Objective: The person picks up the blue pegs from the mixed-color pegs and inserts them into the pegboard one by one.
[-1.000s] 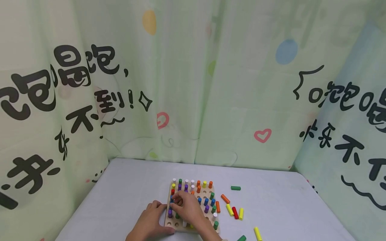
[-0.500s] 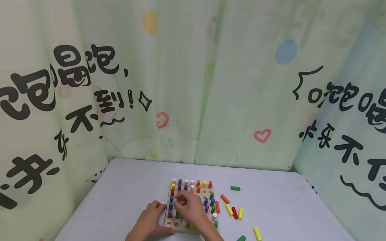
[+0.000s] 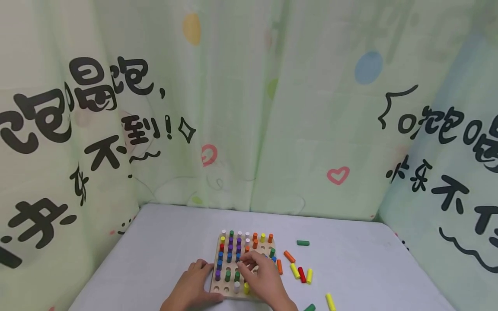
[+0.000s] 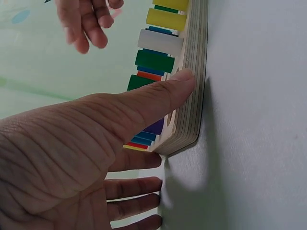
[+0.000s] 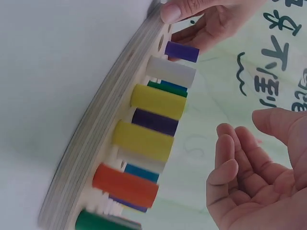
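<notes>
A wooden pegboard (image 3: 233, 296) with coloured pegs in rows lies on the table. My left hand (image 3: 190, 285) rests at its front left corner. In the left wrist view its thumb (image 4: 168, 91) touches the front edge of the pegboard (image 4: 192, 120), and the straight fingers extend past the corner. My right hand (image 3: 265, 278) is raised over the board's right half, hiding some pegs. In the right wrist view that hand (image 5: 259, 177) is loosely bent, thumb apart from fingers, with nothing visible between them. Blue pegs (image 3: 229, 258) stand near its fingertips.
Right of the board lie several loose pegs: a green peg (image 3: 303, 243), an orange peg (image 3: 289, 256), a red peg (image 3: 301, 275), a yellow peg (image 3: 309, 276) and others. Another yellow peg (image 3: 330, 302) lies nearer the front. A printed curtain (image 3: 288, 129) hangs behind the table.
My right hand has moved right from the blue pegs in the left column to above the board's right half, uncovering pegs in the left and middle columns. My left hand has stayed at the corner.
</notes>
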`<state>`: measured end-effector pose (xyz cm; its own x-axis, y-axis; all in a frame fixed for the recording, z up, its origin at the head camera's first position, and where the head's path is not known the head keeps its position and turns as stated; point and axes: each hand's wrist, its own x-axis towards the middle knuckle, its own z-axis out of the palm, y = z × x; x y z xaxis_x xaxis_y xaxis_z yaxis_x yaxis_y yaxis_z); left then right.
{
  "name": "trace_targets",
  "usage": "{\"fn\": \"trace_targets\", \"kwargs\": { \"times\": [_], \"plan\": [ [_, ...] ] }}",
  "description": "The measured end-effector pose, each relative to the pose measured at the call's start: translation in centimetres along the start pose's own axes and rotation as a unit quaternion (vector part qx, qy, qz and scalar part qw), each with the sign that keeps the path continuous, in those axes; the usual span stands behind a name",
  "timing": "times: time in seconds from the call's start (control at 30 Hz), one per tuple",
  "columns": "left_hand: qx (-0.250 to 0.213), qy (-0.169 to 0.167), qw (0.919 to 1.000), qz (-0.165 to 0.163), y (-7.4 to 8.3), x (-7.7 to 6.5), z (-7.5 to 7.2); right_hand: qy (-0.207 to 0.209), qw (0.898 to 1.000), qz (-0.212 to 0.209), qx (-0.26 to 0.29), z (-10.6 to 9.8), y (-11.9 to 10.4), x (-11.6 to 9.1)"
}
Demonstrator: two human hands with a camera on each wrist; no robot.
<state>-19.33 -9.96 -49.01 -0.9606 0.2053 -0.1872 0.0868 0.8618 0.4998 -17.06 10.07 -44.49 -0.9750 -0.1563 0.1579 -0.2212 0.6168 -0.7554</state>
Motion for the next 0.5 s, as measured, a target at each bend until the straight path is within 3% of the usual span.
{"fn": "trace_targets", "kwargs": {
  "times": [0.27, 0.5],
  "plan": [
    [0.009, 0.003, 0.9999, 0.014, 0.2, 0.1, 0.3, -0.017, 0.999, 0.043, -0.001, -0.8, 1.2, -1.9],
    [0.011, 0.009, 0.9997, 0.019, 0.3, -0.1, 0.1, -0.027, 0.998, 0.057, -0.006, -1.7, 2.5, -3.6]
  ]
}}
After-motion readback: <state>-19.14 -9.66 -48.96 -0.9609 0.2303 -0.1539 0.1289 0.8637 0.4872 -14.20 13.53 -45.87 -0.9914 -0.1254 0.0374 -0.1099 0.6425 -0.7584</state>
